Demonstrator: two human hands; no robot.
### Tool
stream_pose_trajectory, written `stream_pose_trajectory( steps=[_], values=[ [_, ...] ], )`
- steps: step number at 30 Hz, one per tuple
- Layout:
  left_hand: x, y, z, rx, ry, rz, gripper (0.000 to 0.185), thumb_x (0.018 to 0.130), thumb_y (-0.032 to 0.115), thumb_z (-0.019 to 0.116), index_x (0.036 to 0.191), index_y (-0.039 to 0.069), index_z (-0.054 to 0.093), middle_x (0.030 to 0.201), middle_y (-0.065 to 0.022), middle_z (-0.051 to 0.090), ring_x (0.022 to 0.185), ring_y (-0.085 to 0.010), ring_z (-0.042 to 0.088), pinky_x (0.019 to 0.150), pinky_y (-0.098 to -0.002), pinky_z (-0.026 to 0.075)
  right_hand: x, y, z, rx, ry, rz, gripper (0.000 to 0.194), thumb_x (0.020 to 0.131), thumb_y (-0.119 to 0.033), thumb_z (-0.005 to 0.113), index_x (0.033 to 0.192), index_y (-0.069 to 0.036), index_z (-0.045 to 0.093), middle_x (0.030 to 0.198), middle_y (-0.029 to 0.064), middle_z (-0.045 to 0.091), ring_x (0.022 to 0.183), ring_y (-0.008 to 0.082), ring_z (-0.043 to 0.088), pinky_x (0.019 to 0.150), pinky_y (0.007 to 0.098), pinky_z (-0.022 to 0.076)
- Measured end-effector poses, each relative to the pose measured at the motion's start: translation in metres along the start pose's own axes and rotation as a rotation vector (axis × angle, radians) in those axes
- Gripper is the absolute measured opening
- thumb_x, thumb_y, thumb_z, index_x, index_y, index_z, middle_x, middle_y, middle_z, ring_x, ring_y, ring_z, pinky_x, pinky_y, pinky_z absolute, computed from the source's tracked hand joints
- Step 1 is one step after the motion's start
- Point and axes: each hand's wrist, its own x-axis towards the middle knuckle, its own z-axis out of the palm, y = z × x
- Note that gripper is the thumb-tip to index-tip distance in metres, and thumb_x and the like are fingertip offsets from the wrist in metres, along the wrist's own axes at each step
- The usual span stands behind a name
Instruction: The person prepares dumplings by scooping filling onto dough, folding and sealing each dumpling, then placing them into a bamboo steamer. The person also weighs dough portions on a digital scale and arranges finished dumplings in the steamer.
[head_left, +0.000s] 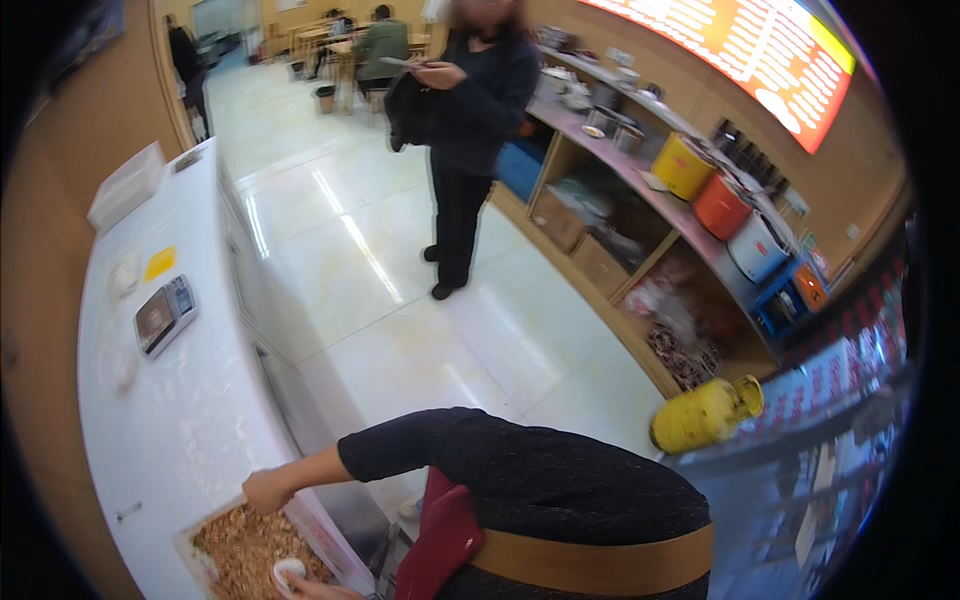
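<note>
My right hand (268, 491), at the end of a black sleeve, is curled over the upper edge of a rectangular tub of minced filling (244, 551); whether its fingers hold anything is hidden. Low in the view, my left hand (311, 587) holds a small white round dough piece (289, 574) over the near part of the filling. The tub stands at the near end of a white, flour-dusted counter (202, 405). Farther up the counter lie a digital kitchen scale (165, 315), a yellow square sheet (160, 262) and a whitish lump (124, 275).
A white bin (127, 187) stands at the counter's far end. A person in dark clothes (472, 150) stands on the tiled floor beyond my arm. Opposite are shelves with coloured round containers (682, 166) and a yellow gas cylinder (697, 416). Other people are near tables farther back.
</note>
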Motion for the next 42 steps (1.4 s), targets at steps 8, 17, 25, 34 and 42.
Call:
stream_pose_trajectory(
  steps=[8,17,25,34,42],
  values=[
    [-0.04,-0.028,-0.018,0.187,0.036,0.201,0.032,0.085,0.005,0.056,0.114,-0.006,0.052,0.11,-0.0212,0.055,0.099,-0.0305,0.052,0.091,-0.0363,0.041,0.016,0.008,0.015,0.321,0.16,-0.021,0.025,0.072,-0.009,0.049,0.062,0.011,0.059,0.059,0.0246,0.059,0.05,0.0331,0.061,0.047,0.0419,0.0482],
    [-0.129,-0.015,-0.006,0.264,0.045,0.208,0.026,0.088,0.01,0.051,0.107,-0.007,0.053,0.098,-0.018,0.055,0.091,-0.029,0.051,0.084,-0.0354,0.042,-0.014,-0.016,-0.007,0.455,0.167,0.026,0.019,0.071,-0.002,0.047,0.06,0.011,0.057,0.054,0.0221,0.056,0.045,0.0308,0.058,0.039,0.0405,0.0444],
    [-0.097,-0.006,0.007,-0.279,0.262,0.01,0.021,0.089,0.005,0.05,0.106,-0.005,0.054,0.105,-0.0144,0.053,0.094,-0.0226,0.05,0.087,-0.0329,0.042,-0.007,-0.005,-0.002,0.455,0.158,-0.044,0.026,0.074,-0.009,0.045,0.058,0.009,0.055,0.053,0.0231,0.054,0.044,0.0305,0.056,0.041,0.0416,0.0445],
    [-0.051,0.008,-0.004,-0.229,0.219,-0.076,0.029,0.089,0.013,0.055,0.11,-0.006,0.053,0.098,-0.0136,0.055,0.088,-0.0201,0.052,0.076,-0.0301,0.044,-0.02,0.007,0.011,0.591,0.234,-0.031,0.02,0.076,-0.015,0.051,0.074,0.0,0.063,0.062,0.0154,0.06,0.053,0.0247,0.058,0.052,0.0391,0.0466],
    [-0.05,0.03,-0.003,-0.094,0.336,-0.162,0.03,0.087,0.014,0.058,0.109,-0.006,0.054,0.101,-0.0142,0.056,0.089,-0.0183,0.053,0.076,-0.0299,0.045,-0.03,0.004,0.004,0.66,0.095,0.036,0.017,0.08,-0.011,0.05,0.082,0.001,0.062,0.064,0.0124,0.057,0.06,0.0221,0.053,0.06,0.0383,0.0428]
  ],
)
